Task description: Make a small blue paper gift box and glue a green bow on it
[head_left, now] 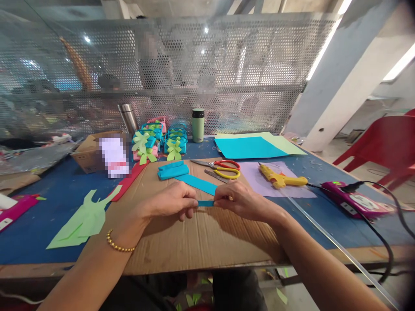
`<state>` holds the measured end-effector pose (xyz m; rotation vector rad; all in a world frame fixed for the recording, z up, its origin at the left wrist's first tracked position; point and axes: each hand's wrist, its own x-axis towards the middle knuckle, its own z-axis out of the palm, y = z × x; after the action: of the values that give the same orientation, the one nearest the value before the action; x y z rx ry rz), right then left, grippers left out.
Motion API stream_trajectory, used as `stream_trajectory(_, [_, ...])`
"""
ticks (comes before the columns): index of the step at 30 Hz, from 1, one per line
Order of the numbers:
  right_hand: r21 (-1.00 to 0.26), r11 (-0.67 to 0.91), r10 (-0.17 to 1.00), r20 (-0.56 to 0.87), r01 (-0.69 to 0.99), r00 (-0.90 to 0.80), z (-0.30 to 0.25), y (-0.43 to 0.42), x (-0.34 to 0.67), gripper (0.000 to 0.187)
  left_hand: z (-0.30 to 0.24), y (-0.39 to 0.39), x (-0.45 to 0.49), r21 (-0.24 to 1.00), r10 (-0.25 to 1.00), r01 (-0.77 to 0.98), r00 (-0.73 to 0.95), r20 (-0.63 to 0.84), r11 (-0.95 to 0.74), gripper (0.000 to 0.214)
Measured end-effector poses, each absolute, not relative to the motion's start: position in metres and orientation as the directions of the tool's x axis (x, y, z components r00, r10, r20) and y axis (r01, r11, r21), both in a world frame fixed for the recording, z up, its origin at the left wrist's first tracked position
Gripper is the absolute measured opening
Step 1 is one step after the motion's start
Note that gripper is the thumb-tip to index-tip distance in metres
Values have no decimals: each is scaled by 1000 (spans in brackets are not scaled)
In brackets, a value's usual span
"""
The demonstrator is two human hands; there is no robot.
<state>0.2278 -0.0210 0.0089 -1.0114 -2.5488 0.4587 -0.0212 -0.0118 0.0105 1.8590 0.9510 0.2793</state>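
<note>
Over the cardboard (207, 242), a short blue strip (205, 203) is pinched by left hand (175, 199) and right hand (239, 200), seemingly to be kept straight. Right of the cardboard, the glue gun (282, 180) is laid on a purple sheet (253, 183), perhaps so drips are caught.

1. A cardboard sheet (207, 255) lies on the desk (48, 181), beneath both hands.
2. A strip (205, 203) spans between the left hand (177, 201) and right hand (241, 198).
3. Behind them, on the cardboard, lie a folded piece (173, 170) and, to its right, scissors (231, 162).
4. Right of the scissors, a glue gun (280, 178) rests on a paper sheet (249, 179); a power strip (353, 201) lies farther right.
5. Left of the left hand lies a cut-out (81, 220).
6. Along the back, left to right: box (90, 147), flask (129, 119), tumbler (198, 127), stacked sheets (253, 144).
7. A perforated screen (181, 101) stands behind.
</note>
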Motion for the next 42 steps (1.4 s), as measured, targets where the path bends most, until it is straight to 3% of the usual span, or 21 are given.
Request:
stream_trajectory(18, [-537, 552, 796, 111, 638, -595, 18, -15, 247, 28, 12, 3, -39, 889, 752, 445, 622, -216, -112, 15])
stream_trajectory(27, [-594, 522, 808, 113, 612, -579, 23, -14, 248, 33, 19, 2, -42, 962, 812, 272, 558, -170, 14, 15])
stream_trajectory(32, [-621, 528, 789, 106, 579, -605, 24, -11, 251, 36, 21, 5, -48, 972, 783, 231, 596, -181, 49, 19])
stream_trajectory(39, [-622, 533, 780, 98, 574, -619, 21, -10, 250, 36, 18, 5, -45, 944, 748, 328, 623, -226, 12, 29])
stream_trajectory(42, [-611, 535, 780, 92, 584, -619, 20, -11, 248, 35, 14, 4, -38, 902, 803, 424, 563, -193, -81, 26])
